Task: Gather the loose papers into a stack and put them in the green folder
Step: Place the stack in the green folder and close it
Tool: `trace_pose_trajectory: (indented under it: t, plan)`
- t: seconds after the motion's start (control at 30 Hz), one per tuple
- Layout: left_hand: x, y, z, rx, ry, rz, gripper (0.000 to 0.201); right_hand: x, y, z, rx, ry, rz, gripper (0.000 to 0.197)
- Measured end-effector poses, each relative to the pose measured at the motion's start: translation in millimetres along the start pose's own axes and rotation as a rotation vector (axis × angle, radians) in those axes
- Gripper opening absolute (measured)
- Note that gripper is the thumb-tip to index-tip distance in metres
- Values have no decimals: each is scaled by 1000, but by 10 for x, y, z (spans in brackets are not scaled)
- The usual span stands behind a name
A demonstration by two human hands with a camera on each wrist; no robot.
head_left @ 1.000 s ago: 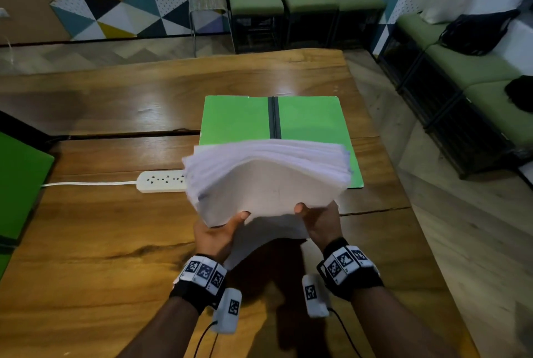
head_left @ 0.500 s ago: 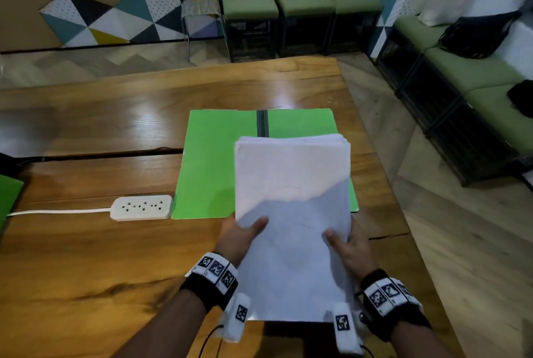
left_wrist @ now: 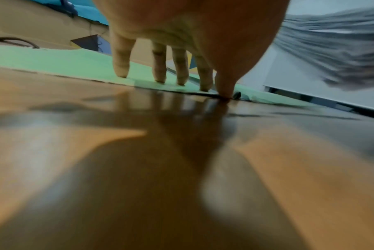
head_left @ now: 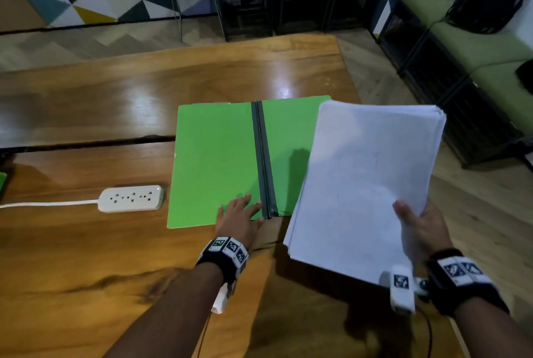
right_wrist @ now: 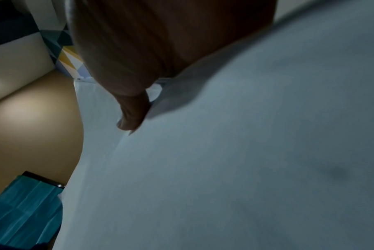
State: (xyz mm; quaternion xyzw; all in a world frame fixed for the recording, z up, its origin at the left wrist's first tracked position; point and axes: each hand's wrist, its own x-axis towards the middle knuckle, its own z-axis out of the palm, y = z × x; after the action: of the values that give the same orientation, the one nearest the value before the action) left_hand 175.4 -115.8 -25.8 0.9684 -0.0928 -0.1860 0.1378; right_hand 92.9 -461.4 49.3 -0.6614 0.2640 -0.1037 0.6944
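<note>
- While I watch from the head view, I start at the far left, where a white power strip (head_left: 131, 198) lies flat on the wooden table (head_left: 86, 256); its cord runs off the left edge, and its right end sits just beside the folder without touching it that I can see.
- Next I see the green folder (head_left: 213, 161) lying open and flat on the table; a dark spine (head_left: 262, 161) runs down its middle, and both leaves face up.
- My left hand (head_left: 239, 217) rests at the folder's near edge, just left of the spine; the fingers are straight and spread, grasping nothing; in the left wrist view the fingertips (left_wrist: 122, 71) press down on the green sheet, while the thumb tip meets the table right at the folder's edge.
- Further right, the stack of papers (head_left: 366, 184) is held up off the table, tilted, over the folder's right leaf and past the table's right side; it hides most of that leaf; the sheets look roughly squared, slightly fanned at the left edge.
- My right hand (head_left: 422, 230) grips the stack at its near right corner; the thumb lies on top, and the right wrist view shows it pressed onto the top sheet; the other fingers are hidden beneath the stack.
- At the far right stands a green bench (head_left: 476, 49) with a black bag (head_left: 487, 8) on it.
</note>
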Motion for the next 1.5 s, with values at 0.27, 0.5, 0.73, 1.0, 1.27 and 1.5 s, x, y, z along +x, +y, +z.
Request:
trace_pose_trajectory:
  t: [0.27, 0.5, 0.73, 1.0, 1.27, 1.5]
  plan:
    - [-668, 44, 163, 103, 21, 17, 34, -122, 46, -30, -133, -48, 3, 48]
    - [-1493, -174, 326, 106, -68, 48, 37, -642, 263, -81, -247, -109, 80, 28]
    - [-2267, -545, 594, 116, -101, 103, 35, -1123, 562, -16, -211, -177, 196, 40]
    - [-2358, -595, 600, -53, -96, 95, 35, -1207, 1063, 70, -221, -186, 296, 62]
    - [-1758, -30, 478, -417, -144, 27, 64, -1244, 1132, 218, -559, -96, 261, 45]
    - [-1703, 173, 590, -427, -165, -54, 66, -1367, 1052, 366, -1179, -4, 340, 70]
